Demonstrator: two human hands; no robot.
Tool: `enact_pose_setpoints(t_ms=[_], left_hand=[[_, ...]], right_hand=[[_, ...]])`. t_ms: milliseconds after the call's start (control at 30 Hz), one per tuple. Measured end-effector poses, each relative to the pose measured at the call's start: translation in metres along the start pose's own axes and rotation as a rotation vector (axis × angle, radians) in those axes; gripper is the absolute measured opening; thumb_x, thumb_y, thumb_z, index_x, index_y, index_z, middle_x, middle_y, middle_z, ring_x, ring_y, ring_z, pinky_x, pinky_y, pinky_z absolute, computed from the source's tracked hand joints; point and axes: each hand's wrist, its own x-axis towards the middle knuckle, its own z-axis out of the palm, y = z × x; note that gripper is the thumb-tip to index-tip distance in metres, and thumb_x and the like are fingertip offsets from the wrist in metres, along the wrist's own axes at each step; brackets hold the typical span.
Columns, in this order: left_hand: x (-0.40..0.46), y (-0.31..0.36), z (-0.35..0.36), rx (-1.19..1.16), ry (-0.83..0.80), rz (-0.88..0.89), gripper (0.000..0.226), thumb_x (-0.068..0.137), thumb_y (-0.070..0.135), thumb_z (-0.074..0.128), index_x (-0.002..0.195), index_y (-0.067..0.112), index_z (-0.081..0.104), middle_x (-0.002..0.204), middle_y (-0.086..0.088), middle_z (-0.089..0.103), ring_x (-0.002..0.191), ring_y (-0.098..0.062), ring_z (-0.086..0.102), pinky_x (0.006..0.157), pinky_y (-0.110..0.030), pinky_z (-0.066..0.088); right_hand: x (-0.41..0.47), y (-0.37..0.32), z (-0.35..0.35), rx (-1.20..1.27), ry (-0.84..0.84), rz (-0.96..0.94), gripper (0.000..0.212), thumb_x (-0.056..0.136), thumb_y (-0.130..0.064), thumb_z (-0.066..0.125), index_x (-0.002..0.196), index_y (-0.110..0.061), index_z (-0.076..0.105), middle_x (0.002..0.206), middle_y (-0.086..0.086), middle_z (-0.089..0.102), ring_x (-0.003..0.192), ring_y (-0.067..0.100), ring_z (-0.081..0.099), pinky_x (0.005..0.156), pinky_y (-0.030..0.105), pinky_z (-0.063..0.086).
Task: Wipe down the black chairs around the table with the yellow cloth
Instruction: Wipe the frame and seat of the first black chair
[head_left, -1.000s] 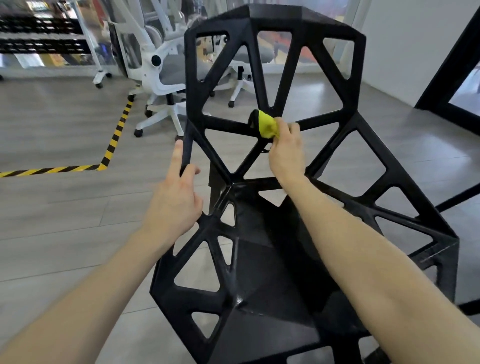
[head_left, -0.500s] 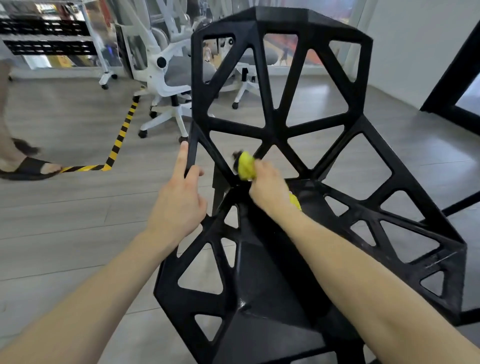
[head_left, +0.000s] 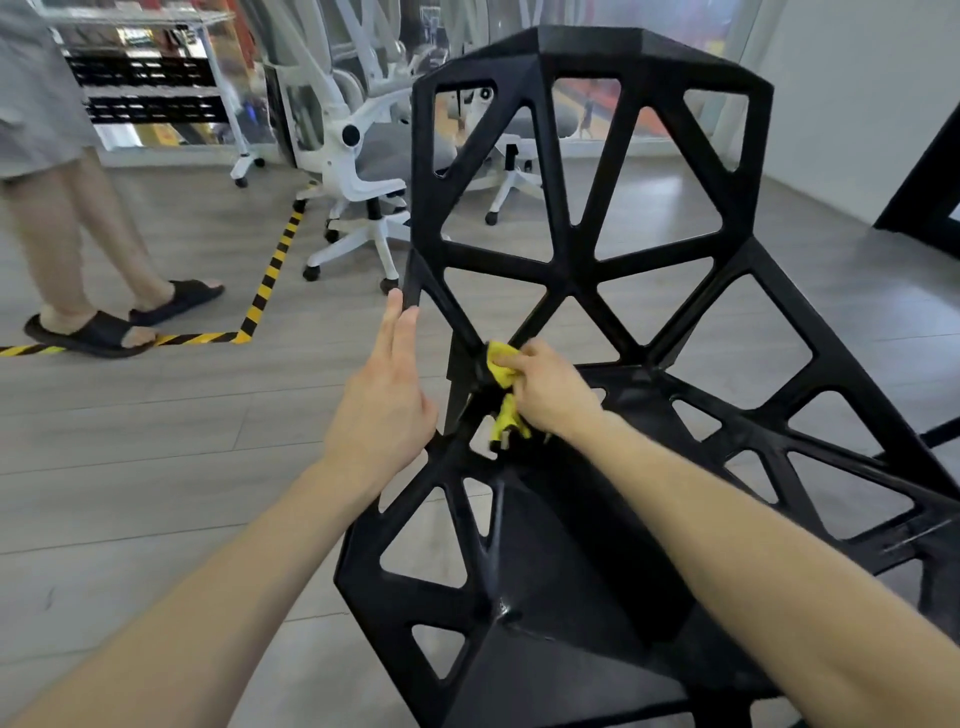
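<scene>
Chair (head_left: 582, 280) under inspection: black, moulded as a lattice of triangular and trapezoid openings, its surface matt with a few glossy spots on the seat; it fills the frame from centre out to 4 o'clock. We find the yellow cloth (head_left: 503, 364) bunched at the junction where the backrest struts meet the seat, just left of centre, one tail hanging down. The right hand (head_left: 553, 392) grips it with curled fingers. The left hand (head_left: 384, 395) lies with straight fingers against the chair's left edge strut, holding nothing. We can read no writing or labels. At 10 o'clock a person's legs (head_left: 78, 249) in black sandals stand by yellow-black floor tape (head_left: 270, 270); white office chairs (head_left: 363, 171) stand at 12 o'clock.
</scene>
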Motion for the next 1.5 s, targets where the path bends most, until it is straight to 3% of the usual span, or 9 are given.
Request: enact_pose_setpoints(t_ms=[200, 433, 567, 900, 1000, 1100, 1200, 1367, 1500], left_hand=[[0.001, -0.001, 0.000, -0.002, -0.009, -0.001, 0.088, 0.085, -0.002, 0.064, 0.162, 0.019, 0.026, 0.181, 0.007, -0.004, 0.087, -0.032, 0.071, 0.066, -0.050, 0.059], [-0.001, 0.003, -0.002, 0.011, 0.006, 0.007, 0.087, 0.085, -0.004, 0.063, 0.162, 0.015, 0.026, 0.181, 0.003, 0.000, 0.085, -0.032, 0.070, 0.061, -0.049, 0.056], [0.000, 0.004, -0.001, 0.009, 0.008, -0.003, 0.089, 0.085, -0.004, 0.062, 0.163, 0.016, 0.025, 0.181, 0.006, 0.000, 0.084, -0.031, 0.069, 0.063, -0.049, 0.056], [0.001, -0.001, 0.002, 0.015, 0.021, 0.004, 0.090, 0.084, -0.002, 0.063, 0.164, 0.014, 0.025, 0.181, 0.002, 0.003, 0.082, -0.033, 0.069, 0.062, -0.048, 0.055], [0.001, 0.000, 0.000, 0.027, 0.010, 0.006, 0.089, 0.084, -0.001, 0.063, 0.164, 0.015, 0.025, 0.181, 0.003, 0.003, 0.084, -0.034, 0.069, 0.067, -0.050, 0.056], [0.000, 0.001, -0.003, 0.042, 0.020, 0.000, 0.089, 0.084, 0.000, 0.063, 0.163, 0.014, 0.026, 0.181, 0.003, 0.005, 0.082, -0.038, 0.065, 0.066, -0.049, 0.054], [0.000, 0.000, -0.001, 0.023, 0.016, 0.007, 0.087, 0.086, 0.002, 0.063, 0.163, 0.014, 0.026, 0.181, 0.003, 0.005, 0.086, -0.039, 0.069, 0.070, -0.052, 0.057], [0.000, 0.001, 0.000, 0.018, 0.057, 0.024, 0.073, 0.092, 0.004, 0.055, 0.161, 0.011, 0.030, 0.181, -0.001, 0.012, 0.088, -0.042, 0.069, 0.069, -0.054, 0.057], [-0.001, 0.002, -0.003, 0.007, 0.043, -0.006, 0.071, 0.097, 0.005, 0.051, 0.163, 0.015, 0.027, 0.181, 0.003, 0.008, 0.101, -0.040, 0.067, 0.076, -0.053, 0.057]], right_hand=[[0.036, -0.054, -0.044, 0.255, 0.332, 0.003, 0.043, 0.097, -0.012, 0.048, 0.134, -0.020, 0.068, 0.123, 0.004, 0.056, 0.110, 0.026, 0.060, 0.094, 0.041, 0.053], [-0.010, 0.013, -0.034, -0.128, -0.255, 0.088, 0.054, 0.092, -0.014, 0.049, 0.138, -0.032, 0.068, 0.122, 0.004, 0.059, 0.115, 0.034, 0.064, 0.098, 0.041, 0.054], [-0.011, 0.031, -0.072, -0.066, 0.176, 0.274, 0.045, 0.087, -0.022, 0.056, 0.131, -0.025, 0.067, 0.123, 0.011, 0.073, 0.116, 0.037, 0.065, 0.096, 0.043, 0.055], [-0.100, -0.013, -0.016, -0.035, -0.168, -0.359, 0.049, 0.096, -0.035, 0.069, 0.144, -0.025, 0.063, 0.139, -0.006, 0.065, 0.115, 0.017, 0.054, 0.106, 0.022, 0.037], [-0.066, 0.025, -0.003, -0.132, 0.025, -0.185, 0.049, 0.096, -0.024, 0.062, 0.145, -0.023, 0.059, 0.139, 0.001, 0.066, 0.114, 0.026, 0.052, 0.104, 0.043, 0.047], [-0.039, 0.023, 0.007, -0.035, 0.073, 0.105, 0.053, 0.100, -0.025, 0.060, 0.152, -0.016, 0.052, 0.147, 0.009, 0.060, 0.141, 0.035, 0.044, 0.123, 0.050, 0.029], [-0.087, -0.017, 0.012, 0.192, -0.051, -0.064, 0.061, 0.099, -0.021, 0.065, 0.157, -0.019, 0.047, 0.160, 0.003, 0.049, 0.153, 0.024, 0.035, 0.130, 0.035, 0.010], [-0.130, -0.010, 0.012, 0.234, -0.171, -0.405, 0.064, 0.102, -0.018, 0.059, 0.163, -0.022, 0.038, 0.167, -0.003, 0.041, 0.158, 0.010, 0.028, 0.130, 0.026, 0.016], [-0.045, 0.017, 0.018, 0.144, 0.021, 0.086, 0.058, 0.103, -0.016, 0.051, 0.160, -0.013, 0.039, 0.162, 0.011, 0.043, 0.155, 0.032, 0.029, 0.128, 0.044, 0.019]])
